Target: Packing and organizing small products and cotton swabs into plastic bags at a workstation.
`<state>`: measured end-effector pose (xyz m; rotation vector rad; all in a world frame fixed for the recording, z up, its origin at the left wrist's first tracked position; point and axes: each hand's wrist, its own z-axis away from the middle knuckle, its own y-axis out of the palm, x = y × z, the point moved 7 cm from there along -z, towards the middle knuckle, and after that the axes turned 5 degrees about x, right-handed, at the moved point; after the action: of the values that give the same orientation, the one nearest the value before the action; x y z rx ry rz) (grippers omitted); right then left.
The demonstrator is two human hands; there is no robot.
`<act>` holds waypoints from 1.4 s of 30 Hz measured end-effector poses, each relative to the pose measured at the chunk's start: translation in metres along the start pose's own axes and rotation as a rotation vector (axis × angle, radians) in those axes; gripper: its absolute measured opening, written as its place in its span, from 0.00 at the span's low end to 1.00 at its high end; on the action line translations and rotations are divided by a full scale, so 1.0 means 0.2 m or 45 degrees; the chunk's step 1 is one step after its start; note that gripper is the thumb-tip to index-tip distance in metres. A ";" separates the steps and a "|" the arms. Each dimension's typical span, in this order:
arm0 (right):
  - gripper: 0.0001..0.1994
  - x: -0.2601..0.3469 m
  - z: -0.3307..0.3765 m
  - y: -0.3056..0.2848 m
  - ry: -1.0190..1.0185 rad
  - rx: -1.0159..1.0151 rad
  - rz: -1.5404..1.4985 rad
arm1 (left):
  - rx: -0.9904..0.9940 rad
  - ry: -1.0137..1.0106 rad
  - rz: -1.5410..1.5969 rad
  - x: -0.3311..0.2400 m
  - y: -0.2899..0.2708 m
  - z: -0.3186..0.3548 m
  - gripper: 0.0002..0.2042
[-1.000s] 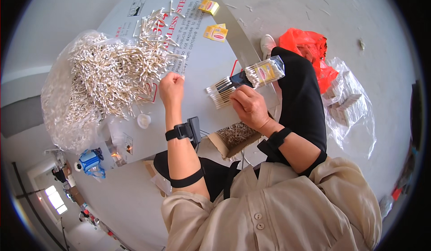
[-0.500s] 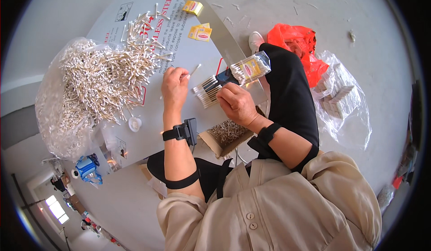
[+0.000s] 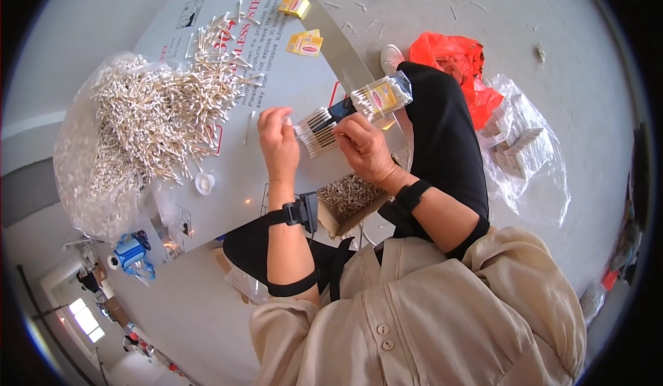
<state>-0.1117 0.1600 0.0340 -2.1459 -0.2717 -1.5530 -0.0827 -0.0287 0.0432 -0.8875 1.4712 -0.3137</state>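
Beside swabs (image 3: pixel 317 136), left fingers (image 3: pixel 272 117) curled.

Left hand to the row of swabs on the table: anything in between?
Nothing visible stands between the left hand and the row of swabs; they are close, and whether they touch is hard to tell. The right hand is at the row's right side. A loose swab lies left of the left hand, clear of that path.

From the wearer's head, a wide fisheye looks steeply down at the left hand (image 3: pixel 279 144), right hand (image 3: pixel 366 148) and tabletop (image 3: pixel 238 179).
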 end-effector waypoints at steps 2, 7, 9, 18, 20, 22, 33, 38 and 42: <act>0.06 0.00 -0.01 -0.01 0.019 -0.013 -0.050 | -0.171 -0.047 0.339 0.03 0.00 0.09 0.13; 0.14 0.03 -0.10 0.00 -0.010 -0.117 -0.166 | -0.387 -0.112 0.780 0.04 0.07 0.18 0.24; 0.15 -0.01 -0.13 0.05 0.044 -0.097 -0.223 | -0.458 -0.141 0.904 0.04 0.10 0.18 0.26; 0.14 -0.07 -0.13 0.15 0.130 -0.172 -0.372 | -0.424 -0.144 1.059 0.05 0.15 0.14 0.25; 0.14 -0.09 -0.13 0.13 0.149 -0.202 -0.421 | -0.449 -0.128 1.134 0.07 0.12 0.15 0.25; 0.13 -0.11 -0.11 0.08 0.155 -0.238 -0.397 | -0.397 -0.165 0.972 0.06 0.09 0.17 0.24; 0.07 -0.03 0.00 -0.08 0.183 0.008 0.138 | -0.159 -0.011 0.120 -0.06 0.04 0.27 0.29; 0.02 0.00 0.01 -0.06 0.017 0.108 0.342 | 0.267 0.122 -0.659 -0.19 0.18 0.32 0.41; 0.02 0.02 0.01 -0.04 -0.018 0.130 0.448 | 0.268 0.086 -0.714 -0.16 0.22 0.35 0.43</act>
<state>-0.1117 0.1670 0.0399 -1.9979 0.0232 -1.2954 -0.0343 0.0436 0.0267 -1.1133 1.1994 -0.9031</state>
